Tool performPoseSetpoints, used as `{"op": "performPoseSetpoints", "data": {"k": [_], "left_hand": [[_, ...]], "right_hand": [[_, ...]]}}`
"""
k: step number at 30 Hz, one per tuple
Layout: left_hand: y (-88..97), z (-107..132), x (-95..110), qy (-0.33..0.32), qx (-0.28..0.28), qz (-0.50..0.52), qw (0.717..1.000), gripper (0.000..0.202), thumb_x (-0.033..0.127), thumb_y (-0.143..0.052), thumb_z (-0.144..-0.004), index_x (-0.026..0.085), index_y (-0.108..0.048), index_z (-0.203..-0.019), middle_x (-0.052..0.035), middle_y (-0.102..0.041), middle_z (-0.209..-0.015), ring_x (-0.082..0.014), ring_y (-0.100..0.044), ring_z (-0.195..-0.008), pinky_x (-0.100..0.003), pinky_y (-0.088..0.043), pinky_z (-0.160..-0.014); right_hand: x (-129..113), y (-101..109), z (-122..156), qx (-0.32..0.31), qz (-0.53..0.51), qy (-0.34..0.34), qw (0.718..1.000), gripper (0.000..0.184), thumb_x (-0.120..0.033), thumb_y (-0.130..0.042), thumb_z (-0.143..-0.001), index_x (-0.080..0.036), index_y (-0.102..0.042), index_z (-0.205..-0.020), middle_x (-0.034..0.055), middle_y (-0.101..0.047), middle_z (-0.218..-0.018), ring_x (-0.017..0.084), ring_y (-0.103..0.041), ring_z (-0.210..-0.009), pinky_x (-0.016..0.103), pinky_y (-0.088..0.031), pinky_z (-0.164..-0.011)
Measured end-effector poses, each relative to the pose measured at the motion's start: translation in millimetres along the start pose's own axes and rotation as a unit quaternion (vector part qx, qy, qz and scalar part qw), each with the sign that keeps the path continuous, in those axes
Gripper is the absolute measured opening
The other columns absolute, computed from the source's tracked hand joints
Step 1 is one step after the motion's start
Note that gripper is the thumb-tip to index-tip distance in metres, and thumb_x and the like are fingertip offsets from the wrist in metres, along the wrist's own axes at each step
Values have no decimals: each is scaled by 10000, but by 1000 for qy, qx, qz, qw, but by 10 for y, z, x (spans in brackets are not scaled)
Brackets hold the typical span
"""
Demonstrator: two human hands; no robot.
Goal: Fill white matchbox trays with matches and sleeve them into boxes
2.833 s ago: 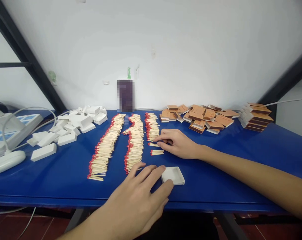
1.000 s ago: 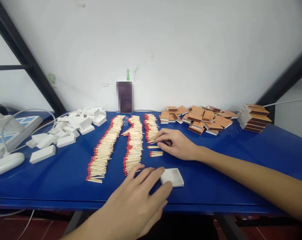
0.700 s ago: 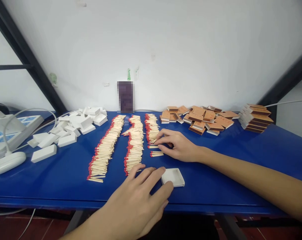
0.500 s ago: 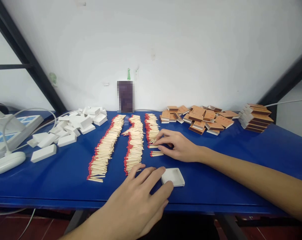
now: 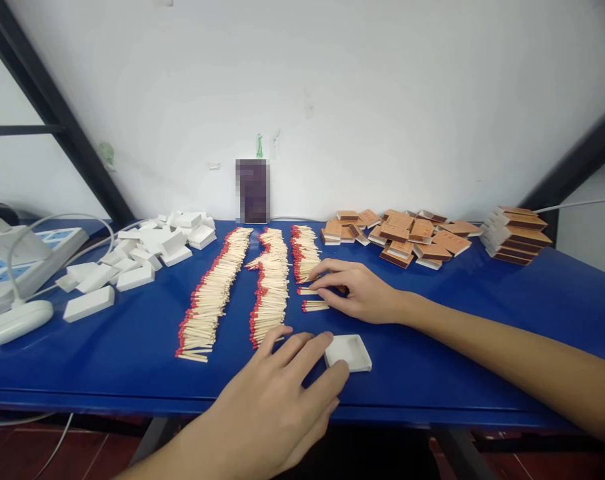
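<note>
The left hand (image 5: 277, 393) splays its fingers beside the unfilled white rectangular tray (image 5: 353, 351); beyond it the right hand (image 5: 361, 293), grip unclear, curls over unboxed red-tipped wooden matches (image 5: 306, 255).

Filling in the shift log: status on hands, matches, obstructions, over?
Left hand at left side of white tray. Right hand at near end of rightmost match row, grip unclear. Left hand partly hides white tray, middle match row.
</note>
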State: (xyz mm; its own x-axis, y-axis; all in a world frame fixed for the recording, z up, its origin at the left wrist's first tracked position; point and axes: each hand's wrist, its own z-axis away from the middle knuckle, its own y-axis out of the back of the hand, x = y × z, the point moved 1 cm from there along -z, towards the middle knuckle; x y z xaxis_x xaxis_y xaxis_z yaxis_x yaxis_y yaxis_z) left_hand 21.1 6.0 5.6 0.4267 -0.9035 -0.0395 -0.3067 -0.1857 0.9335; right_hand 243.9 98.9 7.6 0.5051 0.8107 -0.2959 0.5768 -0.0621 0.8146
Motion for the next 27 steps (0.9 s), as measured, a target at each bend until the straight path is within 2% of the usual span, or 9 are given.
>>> {"op": "performPoseSetpoints", "data": {"k": [15,27], "left_hand": [[-11,-13,-3,1,3,-1,1000,319,223,-465,-993,196,-542,-1302,-117,-573,-1342,-287,-597,-1142,-489,-464,-994],[5,-4,-4,-2,2,0,1000,311,224,-464,-993,191,-549,-1291,-122,-574,-1334,-292,-601,-1128,-501,-464,-990]], "right_hand": [[-15,7,5,-1,24,9,1000,225,-149,-544,-915,-194,-740,-1015,101,-695,-1196,220,-685,-1034,369,-579,-855],[-10,-4,14,-10,21,15,1000,222,-163,-526,-929,-172,-738,-992,100,-736,-1095,209,-707,-964,353,-579,-825]]}}
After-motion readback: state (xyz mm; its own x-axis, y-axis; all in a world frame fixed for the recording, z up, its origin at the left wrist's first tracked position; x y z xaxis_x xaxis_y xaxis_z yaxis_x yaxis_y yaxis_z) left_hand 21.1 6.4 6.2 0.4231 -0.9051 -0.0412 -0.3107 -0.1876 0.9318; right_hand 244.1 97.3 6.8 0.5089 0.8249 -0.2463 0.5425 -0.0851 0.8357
